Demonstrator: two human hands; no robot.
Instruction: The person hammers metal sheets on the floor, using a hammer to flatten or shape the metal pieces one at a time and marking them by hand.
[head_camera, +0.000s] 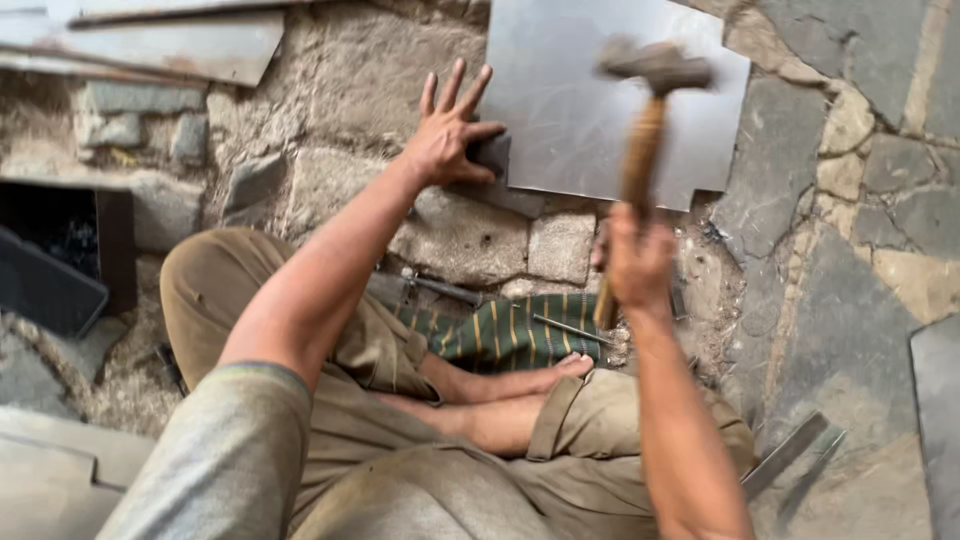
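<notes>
I sit cross-legged on a stone floor. My right hand (638, 262) grips the wooden handle of a hammer (645, 130), whose metal head is raised and blurred above a grey metal sheet (570, 110). My left hand (450, 135) lies flat with fingers spread on the sheet's lower left corner, pressing it against the stones. The sheet has a notch cut in its lower right edge.
A green striped cloth (510, 335) with thin metal tools on it lies by my feet. More metal sheets (190, 45) lie at the top left, a dark box (60, 260) at the left, flat metal strips (790, 455) at the lower right.
</notes>
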